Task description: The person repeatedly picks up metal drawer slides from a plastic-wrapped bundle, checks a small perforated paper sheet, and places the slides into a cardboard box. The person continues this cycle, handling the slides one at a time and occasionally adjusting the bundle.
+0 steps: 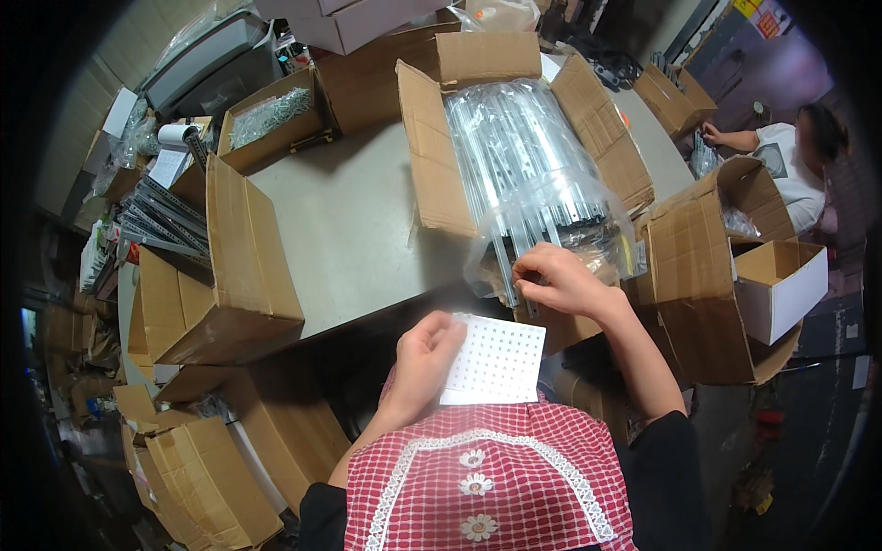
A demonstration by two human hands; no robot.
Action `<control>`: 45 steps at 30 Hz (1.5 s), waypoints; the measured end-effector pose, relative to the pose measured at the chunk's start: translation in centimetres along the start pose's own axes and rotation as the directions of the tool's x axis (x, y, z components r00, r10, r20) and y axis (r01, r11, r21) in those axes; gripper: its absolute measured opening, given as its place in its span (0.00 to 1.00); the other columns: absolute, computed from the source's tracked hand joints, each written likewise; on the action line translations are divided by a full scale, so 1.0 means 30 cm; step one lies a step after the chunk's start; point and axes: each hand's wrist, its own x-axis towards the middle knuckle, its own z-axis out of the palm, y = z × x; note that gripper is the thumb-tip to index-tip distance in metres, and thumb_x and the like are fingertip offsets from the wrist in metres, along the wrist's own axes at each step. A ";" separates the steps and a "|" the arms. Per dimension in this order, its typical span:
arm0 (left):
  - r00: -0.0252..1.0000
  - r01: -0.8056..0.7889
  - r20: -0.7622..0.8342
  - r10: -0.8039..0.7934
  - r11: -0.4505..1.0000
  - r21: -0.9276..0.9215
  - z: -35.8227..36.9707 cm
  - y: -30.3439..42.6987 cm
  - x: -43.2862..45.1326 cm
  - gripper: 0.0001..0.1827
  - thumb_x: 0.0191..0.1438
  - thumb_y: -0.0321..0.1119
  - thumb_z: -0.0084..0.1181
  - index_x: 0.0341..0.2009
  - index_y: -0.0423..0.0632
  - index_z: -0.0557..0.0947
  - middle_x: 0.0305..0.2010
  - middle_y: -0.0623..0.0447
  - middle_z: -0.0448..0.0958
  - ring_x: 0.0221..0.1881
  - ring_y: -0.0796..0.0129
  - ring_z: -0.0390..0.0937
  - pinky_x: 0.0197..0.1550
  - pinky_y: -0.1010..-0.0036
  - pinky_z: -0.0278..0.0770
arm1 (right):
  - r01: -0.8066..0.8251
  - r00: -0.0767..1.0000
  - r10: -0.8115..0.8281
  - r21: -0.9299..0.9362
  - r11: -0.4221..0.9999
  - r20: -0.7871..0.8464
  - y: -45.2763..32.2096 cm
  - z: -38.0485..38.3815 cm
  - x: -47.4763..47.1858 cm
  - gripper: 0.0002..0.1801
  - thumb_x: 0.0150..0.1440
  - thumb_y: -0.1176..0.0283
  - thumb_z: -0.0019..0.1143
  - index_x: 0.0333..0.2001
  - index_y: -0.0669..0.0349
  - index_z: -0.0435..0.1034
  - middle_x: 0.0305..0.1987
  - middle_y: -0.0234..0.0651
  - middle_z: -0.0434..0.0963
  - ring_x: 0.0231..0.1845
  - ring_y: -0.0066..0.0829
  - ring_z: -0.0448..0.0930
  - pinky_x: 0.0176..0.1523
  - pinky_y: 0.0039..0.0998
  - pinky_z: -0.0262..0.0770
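Note:
My left hand [428,358] pinches a white sheet of small printed stickers [497,358] by its left edge, close to my apron. The sheet bears rows of tiny marks. At the near end of some metal rails [501,268], the fingers of my right hand [561,282] are curled with the fingertips close together. They overlap the rails, and I cannot make out whether a rail or a small sticker is between them. These rails jut out of a clear plastic bag [537,200]. More rails [510,144] lie bundled in the bag inside an open cardboard box [437,158].
Left on the table [344,206] stands an open carton [248,248] beside stacked perforated metal strips [165,217]. Behind is a box of screws [269,117]. To the right, a large carton [696,289] adjoins a white box [785,296]. A co-worker [792,165] handles parts beyond.

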 end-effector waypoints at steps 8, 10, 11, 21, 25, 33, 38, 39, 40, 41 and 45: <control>0.999 0.011 0.034 -0.010 0.999 -0.033 -0.023 -0.020 0.015 0.09 0.67 0.31 0.55 0.43 0.37 0.79 0.36 0.51 0.81 0.35 0.77 0.76 0.37 0.79 0.73 | 0.051 0.994 -0.058 -0.070 0.996 -0.094 0.047 0.038 0.034 0.09 0.55 0.70 0.62 0.35 0.65 0.76 0.34 0.42 0.78 0.41 0.44 0.77 0.47 0.39 0.74; 0.999 0.001 0.033 0.000 0.999 -0.037 -0.018 -0.019 0.016 0.09 0.67 0.31 0.55 0.43 0.37 0.79 0.36 0.51 0.81 0.35 0.77 0.76 0.37 0.79 0.73 | 0.055 0.990 -0.066 -0.085 0.995 -0.123 0.048 0.040 0.037 0.09 0.55 0.69 0.64 0.35 0.64 0.76 0.34 0.42 0.78 0.41 0.44 0.77 0.47 0.39 0.74; 0.999 0.017 0.036 -0.015 0.998 -0.053 -0.015 -0.018 0.015 0.09 0.67 0.31 0.55 0.42 0.37 0.79 0.37 0.51 0.81 0.35 0.77 0.76 0.38 0.80 0.73 | 0.041 0.993 -0.052 -0.104 0.994 -0.109 0.048 0.040 0.038 0.09 0.55 0.69 0.65 0.34 0.64 0.76 0.34 0.41 0.78 0.41 0.44 0.77 0.47 0.39 0.74; 0.999 -0.017 0.030 0.017 1.000 0.016 0.001 -0.011 0.011 0.08 0.67 0.31 0.55 0.41 0.39 0.79 0.34 0.55 0.80 0.33 0.79 0.73 0.35 0.80 0.71 | -0.034 0.978 0.011 -0.107 0.994 -0.207 0.038 -0.005 0.014 0.09 0.56 0.73 0.62 0.40 0.62 0.74 0.36 0.39 0.78 0.41 0.39 0.78 0.47 0.37 0.75; 0.999 -0.017 0.033 0.017 1.000 0.013 0.006 -0.026 0.018 0.08 0.66 0.31 0.55 0.41 0.39 0.79 0.34 0.55 0.80 0.33 0.79 0.73 0.35 0.80 0.71 | -0.087 0.991 0.086 -0.004 0.996 -0.102 0.025 -0.020 -0.042 0.10 0.55 0.77 0.58 0.42 0.63 0.73 0.36 0.40 0.79 0.41 0.39 0.79 0.46 0.37 0.76; 0.999 0.016 0.047 -0.022 0.994 0.107 0.021 -0.029 0.027 0.09 0.67 0.32 0.54 0.44 0.38 0.80 0.36 0.54 0.81 0.35 0.78 0.75 0.39 0.79 0.73 | 0.068 0.975 -0.130 -0.315 0.947 -0.182 0.021 0.048 -0.039 0.10 0.52 0.79 0.62 0.40 0.62 0.72 0.35 0.37 0.77 0.40 0.39 0.78 0.47 0.36 0.72; 0.998 0.026 0.052 -0.033 0.991 0.128 0.035 -0.024 0.026 0.13 0.67 0.32 0.53 0.49 0.36 0.80 0.40 0.50 0.83 0.40 0.74 0.78 0.44 0.77 0.75 | 0.071 0.979 -0.155 -0.486 0.871 -0.134 0.017 0.041 -0.021 0.10 0.52 0.78 0.64 0.38 0.61 0.71 0.34 0.37 0.77 0.41 0.39 0.76 0.47 0.36 0.69; 0.998 0.021 0.052 -0.027 0.993 0.119 0.038 -0.023 0.026 0.13 0.67 0.32 0.53 0.49 0.36 0.80 0.40 0.50 0.83 0.40 0.74 0.78 0.44 0.77 0.75 | 0.060 0.977 -0.150 -0.477 0.877 -0.153 0.014 0.031 -0.010 0.11 0.52 0.77 0.64 0.39 0.61 0.71 0.35 0.37 0.77 0.41 0.40 0.76 0.47 0.37 0.69; 0.998 0.016 0.053 -0.022 0.994 0.110 0.041 -0.022 0.027 0.13 0.67 0.31 0.53 0.50 0.36 0.80 0.41 0.50 0.83 0.40 0.74 0.78 0.43 0.77 0.76 | 0.042 0.976 -0.137 -0.467 0.883 -0.172 0.006 0.023 -0.002 0.11 0.53 0.76 0.65 0.39 0.61 0.71 0.35 0.37 0.77 0.41 0.40 0.75 0.47 0.37 0.69; 0.998 0.011 0.058 -0.016 0.996 0.086 0.044 -0.022 0.027 0.12 0.67 0.31 0.53 0.50 0.36 0.80 0.41 0.50 0.83 0.40 0.74 0.78 0.43 0.77 0.76 | 0.021 0.969 -0.130 -0.452 0.892 -0.212 -0.008 0.015 0.000 0.10 0.53 0.75 0.65 0.39 0.61 0.71 0.35 0.37 0.77 0.41 0.40 0.75 0.47 0.37 0.69; 0.999 -0.019 0.046 0.013 0.991 0.133 0.049 -0.024 0.031 0.11 0.67 0.29 0.54 0.50 0.37 0.80 0.40 0.51 0.83 0.38 0.75 0.78 0.41 0.78 0.76 | 0.012 0.973 -0.047 -0.155 0.988 -0.225 -0.095 0.000 -0.015 0.08 0.52 0.73 0.62 0.35 0.61 0.72 0.34 0.38 0.78 0.40 0.42 0.76 0.49 0.40 0.71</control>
